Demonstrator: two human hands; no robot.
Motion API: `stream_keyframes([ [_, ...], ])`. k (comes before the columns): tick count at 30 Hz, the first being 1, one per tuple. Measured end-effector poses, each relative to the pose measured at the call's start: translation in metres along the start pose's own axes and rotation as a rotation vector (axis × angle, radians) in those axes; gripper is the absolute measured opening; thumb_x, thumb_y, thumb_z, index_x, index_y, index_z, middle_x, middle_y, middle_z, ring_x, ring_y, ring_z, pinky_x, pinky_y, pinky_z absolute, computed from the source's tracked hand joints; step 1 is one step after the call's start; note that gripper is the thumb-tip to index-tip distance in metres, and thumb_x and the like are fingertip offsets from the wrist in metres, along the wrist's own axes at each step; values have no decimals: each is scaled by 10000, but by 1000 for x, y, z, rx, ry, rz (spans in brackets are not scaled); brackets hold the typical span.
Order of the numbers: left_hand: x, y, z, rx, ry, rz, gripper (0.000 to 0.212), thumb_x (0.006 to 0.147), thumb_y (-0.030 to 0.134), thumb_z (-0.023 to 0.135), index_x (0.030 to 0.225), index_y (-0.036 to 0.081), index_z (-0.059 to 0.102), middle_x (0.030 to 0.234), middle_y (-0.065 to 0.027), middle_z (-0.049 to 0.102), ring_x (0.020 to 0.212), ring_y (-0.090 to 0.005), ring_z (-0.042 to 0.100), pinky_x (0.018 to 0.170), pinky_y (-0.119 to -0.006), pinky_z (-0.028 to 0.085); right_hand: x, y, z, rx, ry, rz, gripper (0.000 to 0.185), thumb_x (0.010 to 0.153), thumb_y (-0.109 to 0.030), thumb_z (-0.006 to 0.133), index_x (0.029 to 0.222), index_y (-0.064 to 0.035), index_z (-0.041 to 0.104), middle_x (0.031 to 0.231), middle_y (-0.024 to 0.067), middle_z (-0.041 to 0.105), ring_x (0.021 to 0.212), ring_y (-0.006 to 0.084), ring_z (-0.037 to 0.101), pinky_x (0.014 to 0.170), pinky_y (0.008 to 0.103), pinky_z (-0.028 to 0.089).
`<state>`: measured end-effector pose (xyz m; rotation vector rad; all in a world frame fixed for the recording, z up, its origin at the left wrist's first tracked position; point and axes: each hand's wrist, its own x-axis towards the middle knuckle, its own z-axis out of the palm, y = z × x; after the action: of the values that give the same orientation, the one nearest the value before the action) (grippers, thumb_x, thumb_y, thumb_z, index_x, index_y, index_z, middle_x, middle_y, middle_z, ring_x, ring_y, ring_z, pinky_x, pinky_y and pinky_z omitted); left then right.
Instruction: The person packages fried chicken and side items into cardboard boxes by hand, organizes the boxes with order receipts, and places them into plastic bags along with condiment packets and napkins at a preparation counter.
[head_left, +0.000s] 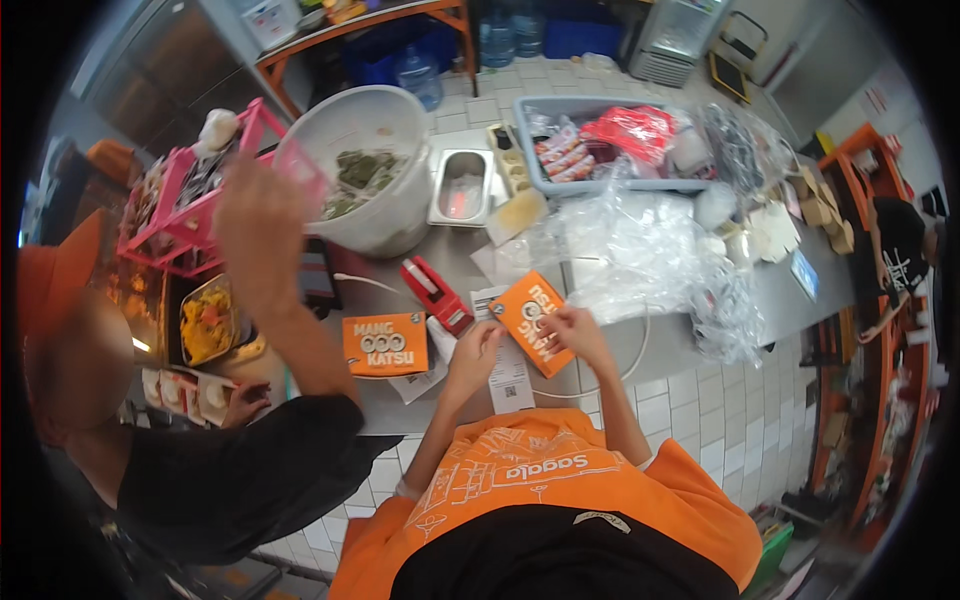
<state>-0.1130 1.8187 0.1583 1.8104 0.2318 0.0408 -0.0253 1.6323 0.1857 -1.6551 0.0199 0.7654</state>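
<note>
Two orange printed cardboard food boxes lie on the steel counter, one orange box (385, 345) at the left and a tilted orange box (517, 311) in front of me. My right hand (574, 334) is over the right edge of the tilted box, fingers bent and seeming to touch its top; a firm grip cannot be made out. Just left of that box is my left hand (478, 356), fingertips close together, with nothing plainly seen in it. Printed paper slips (511, 375) lie between my hands and partly under the boxes. Behind my left hand rests a red stapler (435, 292).
A co-worker's blurred arm (262, 247) reaches across at the left, near a pink plastic basket (187, 244). A large white tub (382, 232), a steel pan (462, 187) and a grey-blue bin (622, 186) line the back. Clear plastic bags (637, 255) and a white cable (646, 345) lie rightward.
</note>
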Motion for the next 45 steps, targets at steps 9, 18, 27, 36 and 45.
stream_keyframes([
  [9,87,-23,78,622,-49,524,96,800,212,578,863,153,622,1062,-29,532,1090,-291,426,918,-463,310,-36,12,-94,-44,-85,-62,217,826,-248,642,846,-32,639,656,38,630,472,65,504,426,202,404],
  [18,57,-29,75,599,-271,668,97,741,210,626,824,160,625,986,-7,560,1050,-281,470,884,-435,359,6,79,-51,-291,-200,189,397,761,-410,697,623,-58,575,499,-14,506,412,54,438,368,202,318],
  [27,48,-29,74,612,-200,614,90,752,201,616,831,157,622,1020,-8,555,1058,-281,467,899,-426,344,-8,141,-45,-139,-8,416,465,795,-436,638,626,-8,575,543,37,548,455,128,506,405,268,372],
  [36,36,-30,98,637,-42,615,103,779,237,593,849,166,620,1025,-9,538,1066,-262,461,905,-403,342,98,39,105,-499,232,-860,347,793,-303,635,967,-6,581,805,174,626,690,360,592,627,404,467],
  [45,31,-34,94,531,19,584,119,781,259,578,821,148,595,1000,3,522,1062,-251,443,887,-426,334,47,29,123,-622,136,-668,287,794,-299,636,727,-19,649,719,93,644,654,267,605,721,389,446],
])
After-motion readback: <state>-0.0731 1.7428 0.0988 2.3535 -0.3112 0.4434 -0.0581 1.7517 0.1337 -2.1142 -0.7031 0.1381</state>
